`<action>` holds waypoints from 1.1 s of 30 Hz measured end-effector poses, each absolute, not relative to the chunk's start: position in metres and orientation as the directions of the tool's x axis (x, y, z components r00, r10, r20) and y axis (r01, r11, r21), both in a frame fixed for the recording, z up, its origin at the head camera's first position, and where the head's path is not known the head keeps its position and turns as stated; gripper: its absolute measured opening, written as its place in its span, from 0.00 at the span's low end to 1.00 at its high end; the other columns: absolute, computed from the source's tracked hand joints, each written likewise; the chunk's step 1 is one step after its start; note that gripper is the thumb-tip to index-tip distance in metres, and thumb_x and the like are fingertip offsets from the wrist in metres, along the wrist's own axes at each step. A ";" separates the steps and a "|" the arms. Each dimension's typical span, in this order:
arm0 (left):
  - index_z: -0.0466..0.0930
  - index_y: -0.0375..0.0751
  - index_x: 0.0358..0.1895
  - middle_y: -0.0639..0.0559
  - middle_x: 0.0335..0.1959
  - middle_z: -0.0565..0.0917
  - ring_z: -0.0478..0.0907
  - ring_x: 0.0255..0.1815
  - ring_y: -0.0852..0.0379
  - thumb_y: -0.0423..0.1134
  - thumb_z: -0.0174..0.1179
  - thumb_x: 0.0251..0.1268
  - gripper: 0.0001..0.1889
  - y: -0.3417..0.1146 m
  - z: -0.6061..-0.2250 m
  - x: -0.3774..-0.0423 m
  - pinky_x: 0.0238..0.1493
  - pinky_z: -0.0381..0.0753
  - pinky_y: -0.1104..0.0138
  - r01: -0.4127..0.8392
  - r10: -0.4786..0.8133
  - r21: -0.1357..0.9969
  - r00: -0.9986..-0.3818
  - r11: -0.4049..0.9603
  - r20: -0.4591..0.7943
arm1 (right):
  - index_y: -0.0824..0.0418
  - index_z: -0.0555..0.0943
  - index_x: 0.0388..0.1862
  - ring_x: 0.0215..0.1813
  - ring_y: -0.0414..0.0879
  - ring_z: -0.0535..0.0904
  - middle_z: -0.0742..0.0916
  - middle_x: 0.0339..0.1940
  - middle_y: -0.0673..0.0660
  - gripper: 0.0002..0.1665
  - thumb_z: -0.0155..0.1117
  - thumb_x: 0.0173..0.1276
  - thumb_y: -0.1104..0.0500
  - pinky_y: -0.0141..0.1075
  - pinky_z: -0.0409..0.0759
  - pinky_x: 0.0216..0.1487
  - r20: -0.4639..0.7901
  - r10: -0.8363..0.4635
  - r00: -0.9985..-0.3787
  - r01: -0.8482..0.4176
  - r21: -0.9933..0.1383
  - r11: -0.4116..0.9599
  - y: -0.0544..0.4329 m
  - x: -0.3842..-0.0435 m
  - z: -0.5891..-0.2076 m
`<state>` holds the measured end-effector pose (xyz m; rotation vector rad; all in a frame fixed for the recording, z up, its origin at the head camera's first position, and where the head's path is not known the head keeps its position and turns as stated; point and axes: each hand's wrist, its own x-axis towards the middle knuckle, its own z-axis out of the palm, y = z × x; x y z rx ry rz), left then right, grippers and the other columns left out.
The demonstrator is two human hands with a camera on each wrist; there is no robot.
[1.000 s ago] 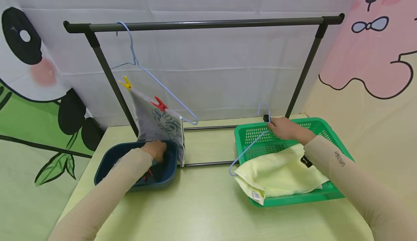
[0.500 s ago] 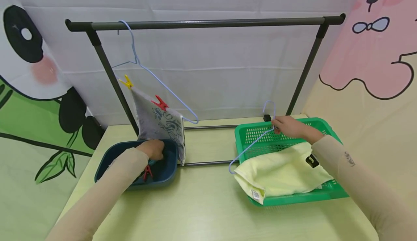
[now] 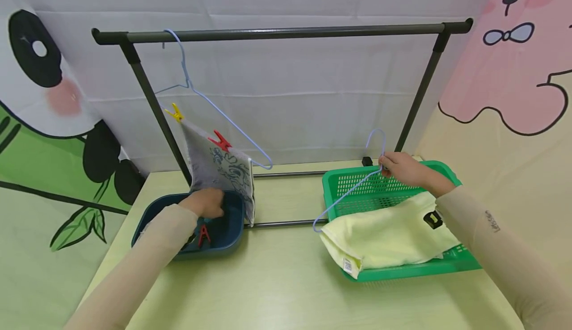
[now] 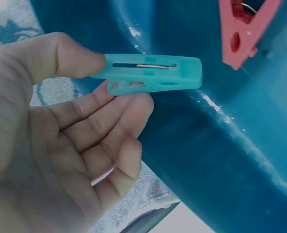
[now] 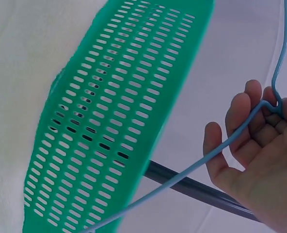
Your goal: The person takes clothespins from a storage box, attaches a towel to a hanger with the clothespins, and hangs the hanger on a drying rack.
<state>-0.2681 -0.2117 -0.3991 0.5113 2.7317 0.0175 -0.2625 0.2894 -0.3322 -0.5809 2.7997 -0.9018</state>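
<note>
My left hand (image 3: 205, 203) is inside the dark blue basin (image 3: 232, 248). Between thumb and fingers it pinches a teal clothespin (image 4: 153, 73), seen in the left wrist view. A red clothespin (image 4: 245, 31) lies in the basin beyond it. My right hand (image 3: 404, 167) holds a light blue wire hanger (image 3: 350, 191) by its neck, over the back of the green basket (image 3: 402, 273). The hanger's hook points up and one arm slopes down to the left. A pale yellow cloth (image 3: 389, 235) with a black label lies in the basket.
A dark metal rack (image 3: 286, 33) spans the table (image 3: 286, 290). From its bar hangs another blue hanger (image 3: 223, 114), with a grey patterned cloth (image 3: 228, 176) clipped by a yellow clothespin (image 3: 176, 112) and a red clothespin (image 3: 220, 141). The cloth hangs beside the basin.
My right hand has lifted the hanger a little, up and to the right. The left hand has shifted slightly left within the basin, and the red clothespin there shows more fully.
</note>
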 end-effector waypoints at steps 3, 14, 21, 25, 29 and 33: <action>0.72 0.41 0.21 0.51 0.19 0.72 0.68 0.21 0.53 0.35 0.59 0.54 0.08 -0.213 -0.395 -0.265 0.27 0.69 0.61 0.357 0.374 0.113 -0.865 0.927 -0.335 | 0.66 0.73 0.35 0.27 0.49 0.66 0.77 0.27 0.56 0.22 0.33 0.80 0.55 0.42 0.66 0.34 0.011 -0.391 -0.920 -0.327 -0.569 0.754 0.289 -0.258 -0.325; 0.77 0.27 0.48 0.39 0.42 0.81 0.79 0.43 0.42 0.37 0.61 0.59 0.18 -0.219 -0.387 -0.255 0.45 0.77 0.50 0.362 0.403 0.192 -0.879 0.912 -0.257 | 0.67 0.71 0.36 0.31 0.50 0.68 0.76 0.29 0.61 0.24 0.32 0.80 0.52 0.40 0.68 0.35 0.095 -0.348 -0.932 -0.333 -0.602 0.726 0.298 -0.252 -0.316; 0.77 0.28 0.49 0.39 0.43 0.81 0.80 0.42 0.43 0.37 0.60 0.60 0.17 -0.221 -0.382 -0.249 0.44 0.77 0.50 0.371 0.414 0.222 -0.890 0.902 -0.192 | 0.68 0.73 0.36 0.34 0.53 0.71 0.79 0.30 0.59 0.23 0.34 0.80 0.54 0.39 0.69 0.36 0.161 -0.315 -0.935 -0.348 -0.576 0.740 0.298 -0.246 -0.305; 0.76 0.29 0.50 0.41 0.42 0.82 0.80 0.39 0.47 0.37 0.59 0.61 0.17 -0.218 -0.380 -0.242 0.42 0.78 0.51 0.368 0.417 0.261 -0.893 0.893 -0.169 | 0.69 0.72 0.37 0.34 0.53 0.72 0.79 0.31 0.61 0.24 0.33 0.80 0.54 0.36 0.70 0.35 0.183 -0.300 -0.936 -0.349 -0.574 0.741 0.299 -0.245 -0.301; 0.75 0.29 0.52 0.42 0.42 0.82 0.81 0.38 0.49 0.37 0.59 0.61 0.18 -0.214 -0.378 -0.236 0.41 0.78 0.52 0.380 0.428 0.271 -0.892 0.884 -0.145 | 0.69 0.72 0.39 0.37 0.55 0.72 0.79 0.32 0.62 0.24 0.32 0.80 0.54 0.35 0.70 0.37 0.207 -0.283 -0.937 -0.350 -0.576 0.739 0.301 -0.245 -0.298; 0.75 0.30 0.53 0.41 0.45 0.81 0.81 0.40 0.48 0.37 0.59 0.61 0.19 -0.208 -0.373 -0.230 0.43 0.78 0.51 0.400 0.442 0.270 -0.890 0.876 -0.114 | 0.68 0.72 0.40 0.36 0.53 0.71 0.79 0.32 0.60 0.23 0.32 0.80 0.54 0.34 0.69 0.36 0.241 -0.262 -0.934 -0.355 -0.568 0.743 0.302 -0.246 -0.296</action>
